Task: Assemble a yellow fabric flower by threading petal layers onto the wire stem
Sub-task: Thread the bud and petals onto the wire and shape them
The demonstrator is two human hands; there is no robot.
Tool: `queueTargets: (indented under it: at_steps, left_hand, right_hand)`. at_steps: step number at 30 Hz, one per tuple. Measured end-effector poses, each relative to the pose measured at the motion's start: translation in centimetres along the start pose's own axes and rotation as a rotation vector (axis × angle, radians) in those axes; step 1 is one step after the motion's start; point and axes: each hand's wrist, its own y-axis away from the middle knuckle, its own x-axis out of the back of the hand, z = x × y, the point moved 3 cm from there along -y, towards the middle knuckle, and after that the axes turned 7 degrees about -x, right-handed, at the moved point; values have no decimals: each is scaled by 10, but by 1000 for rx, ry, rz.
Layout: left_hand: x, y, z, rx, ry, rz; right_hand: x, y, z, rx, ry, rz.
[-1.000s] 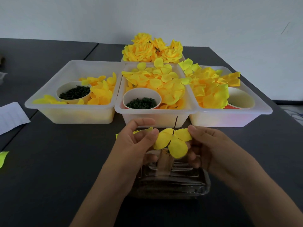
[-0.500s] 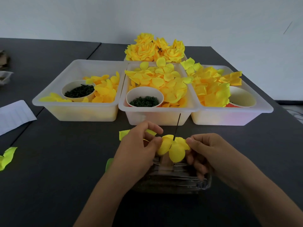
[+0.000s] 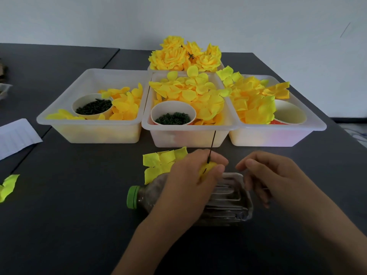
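A thin dark wire stem (image 3: 212, 146) stands up from a small bunch of yellow petals (image 3: 207, 169). My left hand (image 3: 190, 181) wraps its fingers round that bunch and hides most of it. My right hand (image 3: 266, 175) hovers just to the right, fingers loosely curled, holding nothing and apart from the petals. A flat yellow-green petal layer (image 3: 160, 162) lies on the table just behind my left hand. Both hands are above a clear plastic bottle (image 3: 226, 201) lying on its side, its green cap (image 3: 132, 197) pointing left.
Three white bins (image 3: 99, 133) (image 3: 188, 138) (image 3: 278, 137) of yellow petals stand side by side behind; paper cups (image 3: 93, 105) (image 3: 172, 114) in them hold small dark green parts. Finished yellow flowers (image 3: 184, 54) sit further back. A white paper (image 3: 14, 135) and a loose petal (image 3: 8, 187) lie at left.
The spread petals have been gathered into my left hand's grip around the stem. My right hand has let go and drawn back to the right. The view has shifted, showing the bottle cap.
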Motion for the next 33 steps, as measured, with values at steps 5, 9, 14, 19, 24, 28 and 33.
queueTargets:
  at_steps: [5, 9, 14, 19, 24, 28, 33]
  left_hand:
    - [-3, -1, -8, 16, -126, -83]
    - [6, 6, -19, 0, -185, -171]
    - [17, 17, -27, -1, -109, -128]
    - [10, 22, -24, -66, -222, -129]
    - [0, 24, -21, -44, -581, -169]
    - [4, 24, -22, 19, -568, -203]
    - [27, 24, -21, -3, -182, -115]
  right_hand:
    - [-6, 9, 1, 25, 41, -17]
    - [-12, 12, 1, 48, 118, 16]
    - [-16, 15, -1, 106, 180, 176]
    - [-38, 19, -12, 260, 193, 169]
    - [-67, 20, -4, 239, 146, 124]
    - [-64, 22, 2, 176, 64, 178]
    - [-19, 24, 11, 165, -31, 340]
